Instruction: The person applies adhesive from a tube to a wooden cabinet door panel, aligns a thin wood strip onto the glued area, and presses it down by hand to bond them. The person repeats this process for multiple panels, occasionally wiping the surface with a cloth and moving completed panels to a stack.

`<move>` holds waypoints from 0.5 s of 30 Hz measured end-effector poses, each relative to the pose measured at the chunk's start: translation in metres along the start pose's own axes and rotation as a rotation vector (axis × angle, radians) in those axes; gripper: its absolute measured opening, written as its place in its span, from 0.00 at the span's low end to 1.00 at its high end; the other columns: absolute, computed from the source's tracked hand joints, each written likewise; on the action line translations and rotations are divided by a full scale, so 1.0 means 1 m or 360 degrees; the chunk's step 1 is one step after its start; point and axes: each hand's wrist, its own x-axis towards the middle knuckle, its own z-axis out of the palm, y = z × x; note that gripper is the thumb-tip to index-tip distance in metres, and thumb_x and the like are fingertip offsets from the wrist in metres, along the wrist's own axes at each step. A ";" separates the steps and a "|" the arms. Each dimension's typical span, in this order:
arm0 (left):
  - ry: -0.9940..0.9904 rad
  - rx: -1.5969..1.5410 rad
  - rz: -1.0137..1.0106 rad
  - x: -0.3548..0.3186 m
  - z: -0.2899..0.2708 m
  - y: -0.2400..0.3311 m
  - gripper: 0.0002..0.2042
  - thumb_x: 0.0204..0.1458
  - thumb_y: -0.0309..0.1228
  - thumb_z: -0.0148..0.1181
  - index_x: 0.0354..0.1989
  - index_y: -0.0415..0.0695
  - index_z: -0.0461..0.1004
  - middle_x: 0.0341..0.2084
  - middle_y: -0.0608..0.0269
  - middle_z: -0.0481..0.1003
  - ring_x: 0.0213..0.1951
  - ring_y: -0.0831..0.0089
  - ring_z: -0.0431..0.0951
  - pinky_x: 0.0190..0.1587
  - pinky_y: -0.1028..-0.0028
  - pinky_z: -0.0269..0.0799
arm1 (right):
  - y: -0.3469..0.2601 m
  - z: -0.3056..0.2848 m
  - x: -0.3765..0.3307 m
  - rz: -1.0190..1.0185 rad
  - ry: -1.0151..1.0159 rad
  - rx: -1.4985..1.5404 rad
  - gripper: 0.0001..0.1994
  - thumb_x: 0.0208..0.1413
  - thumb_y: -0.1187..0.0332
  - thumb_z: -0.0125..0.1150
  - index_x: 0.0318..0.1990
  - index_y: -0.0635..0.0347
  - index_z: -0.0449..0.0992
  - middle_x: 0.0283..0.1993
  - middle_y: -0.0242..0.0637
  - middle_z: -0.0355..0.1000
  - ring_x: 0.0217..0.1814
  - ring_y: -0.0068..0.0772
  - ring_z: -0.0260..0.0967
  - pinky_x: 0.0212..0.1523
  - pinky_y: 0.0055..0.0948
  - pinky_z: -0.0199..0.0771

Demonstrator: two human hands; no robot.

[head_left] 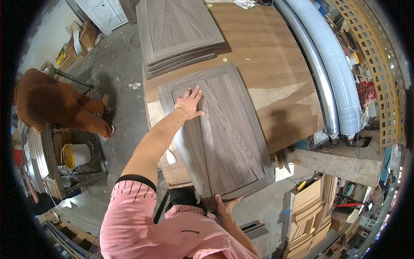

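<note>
Left to right: a stack of grey-brown door panels (181,32) lay at the worktop's far side. Left hand (188,105) lay flat, fingers spread, grasping nothing, on the far-left face of a wood-grain door panel (233,134). That panel sat slantwise on the brown worktop (267,47), mostly right of this hand, near end overhanging. Right hand (225,208) met its near edge, digits splayed; could not tell whether it gripped underneath.

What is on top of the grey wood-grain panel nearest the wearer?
The left hand rests spread on the panel; the right hand is at its near edge. The surface beneath the left hand is covered.
</note>
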 end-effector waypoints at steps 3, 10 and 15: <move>0.0032 0.0002 0.0014 0.000 0.007 -0.002 0.50 0.53 0.63 0.59 0.76 0.48 0.44 0.78 0.61 0.37 0.76 0.52 0.45 0.67 0.45 0.62 | -0.010 -0.001 -0.005 0.0000 -0.0016 0.0043 0.72 0.43 0.60 0.81 0.72 0.69 0.14 0.76 0.63 0.33 0.80 0.55 0.35 0.77 0.47 0.37; 0.0230 -0.0176 0.0012 -0.004 0.014 -0.003 0.46 0.52 0.59 0.63 0.75 0.50 0.51 0.74 0.59 0.45 0.73 0.49 0.48 0.68 0.38 0.58 | -0.037 0.000 -0.011 -0.0085 0.0011 0.0259 0.74 0.40 0.56 0.83 0.72 0.73 0.18 0.77 0.63 0.31 0.81 0.53 0.31 0.79 0.44 0.31; 0.0217 -0.0212 0.0019 -0.003 0.014 -0.002 0.44 0.52 0.57 0.64 0.74 0.52 0.53 0.71 0.59 0.50 0.72 0.50 0.50 0.68 0.37 0.58 | -0.038 0.000 -0.010 0.0054 -0.0017 0.0275 0.75 0.38 0.53 0.84 0.73 0.73 0.18 0.78 0.63 0.29 0.82 0.53 0.29 0.79 0.44 0.29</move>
